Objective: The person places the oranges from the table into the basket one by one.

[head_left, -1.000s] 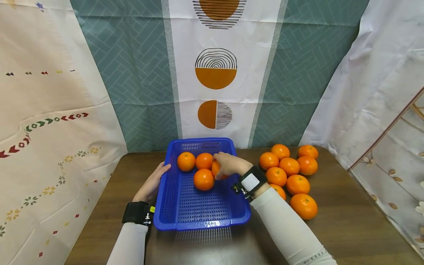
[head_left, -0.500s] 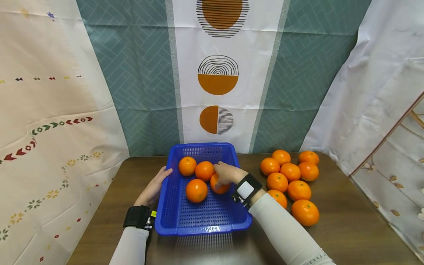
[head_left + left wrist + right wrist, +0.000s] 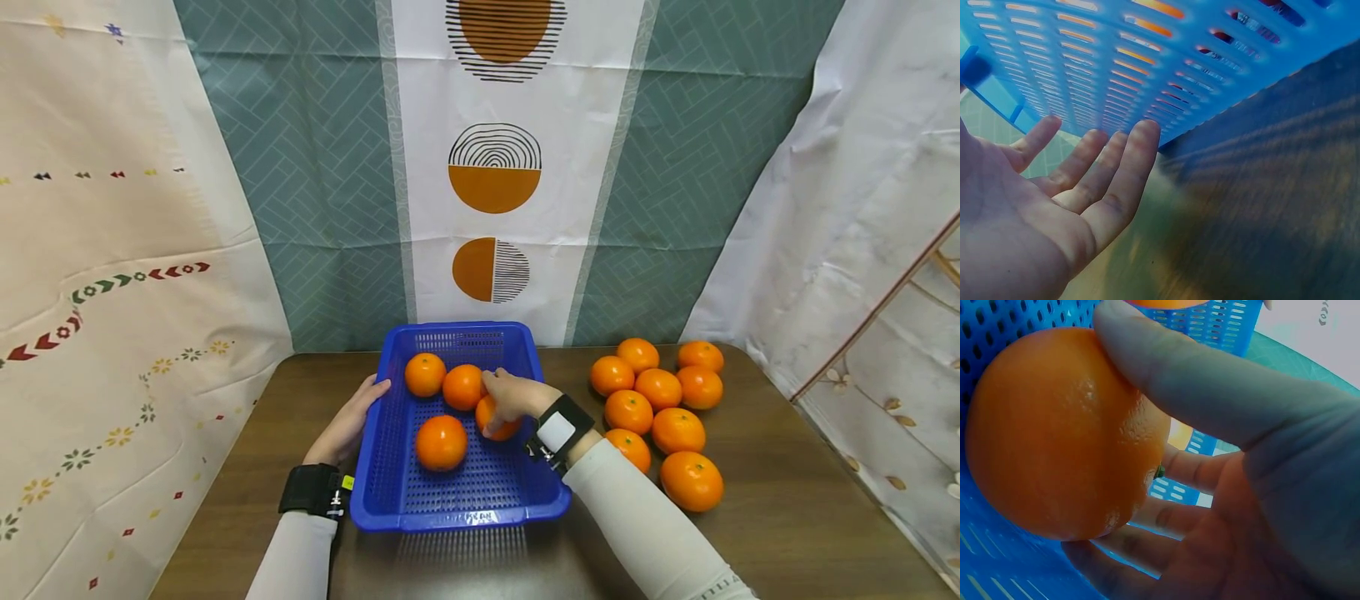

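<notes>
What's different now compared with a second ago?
In the blue basket, the front orange moved nearer and leftward. The right hand, its held orange and the middle orange behind shifted slightly nearer too. Unchanged: the left hand at the basket's side, the far-left orange and the outside oranges.

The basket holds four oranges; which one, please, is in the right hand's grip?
The rightmost orange in the basket: the right hand has its grip around it, while the other three lie outside that grip.
</notes>
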`<state>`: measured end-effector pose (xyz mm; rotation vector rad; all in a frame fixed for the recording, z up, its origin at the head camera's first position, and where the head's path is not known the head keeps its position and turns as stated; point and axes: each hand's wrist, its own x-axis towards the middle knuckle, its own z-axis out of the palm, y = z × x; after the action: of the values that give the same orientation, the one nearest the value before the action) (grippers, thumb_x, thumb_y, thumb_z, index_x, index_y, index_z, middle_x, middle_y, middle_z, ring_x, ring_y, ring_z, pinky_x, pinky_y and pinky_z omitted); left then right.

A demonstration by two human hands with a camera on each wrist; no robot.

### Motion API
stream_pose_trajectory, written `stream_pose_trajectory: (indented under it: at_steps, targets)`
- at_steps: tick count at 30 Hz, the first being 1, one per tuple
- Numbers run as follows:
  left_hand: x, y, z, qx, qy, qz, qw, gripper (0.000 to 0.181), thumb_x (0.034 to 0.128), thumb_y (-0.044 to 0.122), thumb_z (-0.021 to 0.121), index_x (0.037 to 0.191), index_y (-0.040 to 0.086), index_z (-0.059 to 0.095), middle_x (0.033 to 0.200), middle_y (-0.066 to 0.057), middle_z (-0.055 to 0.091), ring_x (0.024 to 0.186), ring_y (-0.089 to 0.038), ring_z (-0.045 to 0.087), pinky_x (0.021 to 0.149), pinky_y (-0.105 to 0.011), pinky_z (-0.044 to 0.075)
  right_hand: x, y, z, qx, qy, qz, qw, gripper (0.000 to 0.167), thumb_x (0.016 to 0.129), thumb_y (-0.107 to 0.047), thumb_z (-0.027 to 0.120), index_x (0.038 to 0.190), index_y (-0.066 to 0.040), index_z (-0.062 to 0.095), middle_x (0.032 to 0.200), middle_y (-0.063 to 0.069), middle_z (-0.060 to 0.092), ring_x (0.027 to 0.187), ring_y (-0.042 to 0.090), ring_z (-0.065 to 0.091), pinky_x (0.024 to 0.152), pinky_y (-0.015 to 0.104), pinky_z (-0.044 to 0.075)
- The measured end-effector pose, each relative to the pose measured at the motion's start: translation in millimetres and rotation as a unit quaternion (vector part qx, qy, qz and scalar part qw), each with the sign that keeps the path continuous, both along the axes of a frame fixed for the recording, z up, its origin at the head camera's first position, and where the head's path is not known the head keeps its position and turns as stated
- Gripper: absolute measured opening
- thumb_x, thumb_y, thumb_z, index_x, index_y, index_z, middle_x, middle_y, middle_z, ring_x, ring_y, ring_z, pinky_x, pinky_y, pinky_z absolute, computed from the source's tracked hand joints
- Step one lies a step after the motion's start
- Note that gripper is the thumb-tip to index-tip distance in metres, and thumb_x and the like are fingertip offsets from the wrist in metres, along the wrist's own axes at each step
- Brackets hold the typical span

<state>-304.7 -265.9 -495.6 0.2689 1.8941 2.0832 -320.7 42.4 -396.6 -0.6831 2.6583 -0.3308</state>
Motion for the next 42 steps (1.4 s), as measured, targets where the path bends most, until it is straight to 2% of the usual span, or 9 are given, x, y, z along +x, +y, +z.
stream_pose_trajectory:
  at_steps: [5,9,17,27,34,38,42]
  targets:
    - [0.7,0.7,-0.4,0.005,-0.001,-0.004,1.0000,0.057,0.1128,0.044,0.040,0.158,0.017,0.018,0.148,-0.034,0.042,0.111,-0.031,0.066,0.086,-0.042,0.060,0.6,1,2.3,0.003,-0.002,0.004,1.0000,0.082,0.080,-0.027,0.093,0.141,0.000,0.046,0.135,0.025,0.052,0.129,0.038,0.055,0.110,0.049,0.045]
    - [0.8,0.6,-0.4,0.004,0.003,-0.005,1.0000,0.056,0.1132,0.043,0.039,0.158,0.016,0.018,0.147,-0.034,0.042,0.109,-0.030,0.066,0.086,-0.042,0.060,0.2,3,4.6,0.002,-0.004,0.006,1.0000,0.083,0.081,-0.027,0.093,0.142,0.000,0.044,0.136,0.024,0.051,0.130,0.036,0.054,0.110,0.048,0.045]
    - [0.9,1.0,-0.8,0.016,-0.004,0.006,0.9999,0.052,0.1134,0.041,0.040,0.155,0.016,0.020,0.146,-0.034,0.043,0.108,-0.029,0.067,0.086,-0.042,0.060,0.9,5,7.1,-0.022,-0.014,0.019,0.9995,0.059,0.083,-0.020,0.091,0.126,-0.005,0.053,0.120,0.016,0.052,0.113,0.029,0.056,0.101,0.045,0.048]
    - [0.6,1.7,-0.2,0.003,-0.001,0.004,1.0000,0.057,0.1129,0.043,0.040,0.158,0.016,0.018,0.151,-0.033,0.040,0.115,-0.034,0.064,0.089,-0.043,0.059,3.5,8,9.2,-0.024,-0.009,0.026,0.9993,0.062,0.084,-0.019,0.089,0.130,-0.002,0.052,0.124,0.019,0.052,0.117,0.031,0.056,0.103,0.044,0.048]
    - [-0.8,1.8,1.9,-0.009,0.000,0.003,1.0000,0.060,0.1127,0.045,0.039,0.160,0.016,0.015,0.153,-0.032,0.040,0.120,-0.036,0.061,0.091,-0.043,0.058,5.0,11,12.8,-0.028,-0.005,0.029,0.9992,0.057,0.086,-0.019,0.087,0.129,-0.003,0.053,0.114,0.012,0.049,0.103,0.025,0.054,0.094,0.041,0.048]
    - [-0.5,1.6,1.4,-0.006,0.000,0.002,1.0000,0.059,0.1131,0.044,0.039,0.159,0.017,0.016,0.152,-0.033,0.040,0.119,-0.035,0.062,0.091,-0.042,0.058,5.2,13,15.9,-0.050,-0.005,0.033,0.9982,0.052,0.087,-0.018,0.084,0.128,-0.003,0.054,0.113,0.011,0.048,0.097,0.024,0.053,0.090,0.039,0.048]
    - [1.3,2.0,1.1,-0.001,0.001,0.005,1.0000,0.057,0.1134,0.043,0.039,0.159,0.016,0.016,0.151,-0.033,0.041,0.115,-0.033,0.064,0.089,-0.041,0.059,5.1,15,19.6,-0.075,-0.003,0.046,0.9961,0.049,0.092,-0.017,0.080,0.130,-0.003,0.054,0.122,0.016,0.050,0.099,0.024,0.053,0.092,0.040,0.048]
